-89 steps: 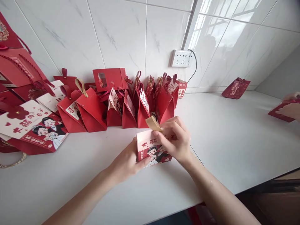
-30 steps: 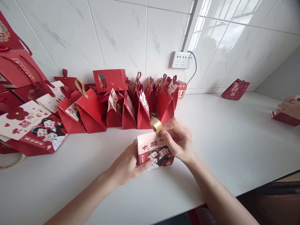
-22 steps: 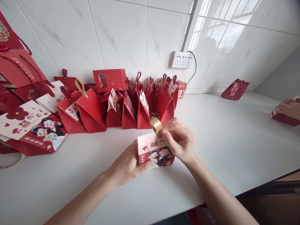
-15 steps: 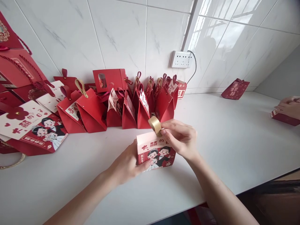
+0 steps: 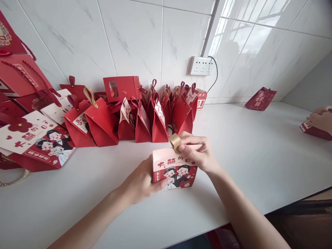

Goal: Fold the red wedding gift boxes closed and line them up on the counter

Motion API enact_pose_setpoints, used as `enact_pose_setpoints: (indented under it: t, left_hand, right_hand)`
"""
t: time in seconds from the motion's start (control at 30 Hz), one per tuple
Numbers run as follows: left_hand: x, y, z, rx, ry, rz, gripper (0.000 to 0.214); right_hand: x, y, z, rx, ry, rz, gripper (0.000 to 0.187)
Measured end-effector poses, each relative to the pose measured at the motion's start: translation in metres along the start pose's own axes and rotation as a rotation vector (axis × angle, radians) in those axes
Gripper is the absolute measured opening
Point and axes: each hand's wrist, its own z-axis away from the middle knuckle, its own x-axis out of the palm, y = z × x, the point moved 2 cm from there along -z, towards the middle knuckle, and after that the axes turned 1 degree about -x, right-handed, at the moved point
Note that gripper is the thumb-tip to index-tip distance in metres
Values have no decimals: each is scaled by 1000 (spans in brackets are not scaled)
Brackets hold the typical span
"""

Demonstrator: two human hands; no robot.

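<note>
A small red and pale-pink gift box (image 5: 178,173) stands on the white table in front of me, printed with a cartoon bride and groom. My left hand (image 5: 141,181) grips its left side, thumb across the front face. From the top edge rises a loop of gold ribbon (image 5: 175,141). My right hand (image 5: 198,150) pinches at the base of this loop, thumb in front and fingers behind. The fingers hide part of the box's top right edge.
Behind the box stands a row of red gift boxes (image 5: 144,121) with ribbon loops. Larger red gift bags (image 5: 19,74) are piled at the left. A power strip (image 5: 201,65) hangs on the tiled wall. Far right, another person's hand (image 5: 321,119) holds a red box.
My right hand has shifted slightly left and the gold loop has tipped right and down toward my fingers. More of the box's printed front shows. My left hand keeps its hold.
</note>
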Motion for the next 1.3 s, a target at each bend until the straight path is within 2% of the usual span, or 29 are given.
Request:
enact_pose_setpoints:
  t: [0.13, 0.33, 0.43, 0.5, 0.57, 0.63, 0.73, 0.83, 0.9, 1.3]
  left_hand:
    - [0, -1, 0, 2, 12, -3, 51]
    - [-1, -3, 0, 9, 11, -13, 50]
    - [1, -6, 0, -7, 30, -14, 55]
    - [2, -8, 1, -26, 49, 9, 58]
    - [2, -9, 2, -26, 68, 34, 59]
    - [2, -9, 2, -9, 68, 38, 57]
    - [2, -7, 1, 4, 41, 30, 54]
    - [2, -7, 1, 0, 26, 58, 57]
    - [2, -7, 1, -15, 39, 74, 58]
    - [2, -8, 1, -6, 42, 38, 60]
  right_hand:
    - [3, 0, 1, -20, 59, 31, 20]
    - [9, 0, 5, -43, 113, -2, 14]
    - [11, -2, 7, -246, 248, 89, 29]
    - [13, -4, 8, -409, 289, 235, 25]
    - [14, -7, 8, -493, 258, 355, 19]
    - [14, -8, 8, -505, 218, 404, 21]
    - [12, -10, 8, -510, 224, 419, 25]
    - [11, -9, 8, -524, 233, 442, 18]
    - [11, -7, 7, -518, 246, 450, 19]
    - [13, -11, 6, -500, 193, 369, 20]
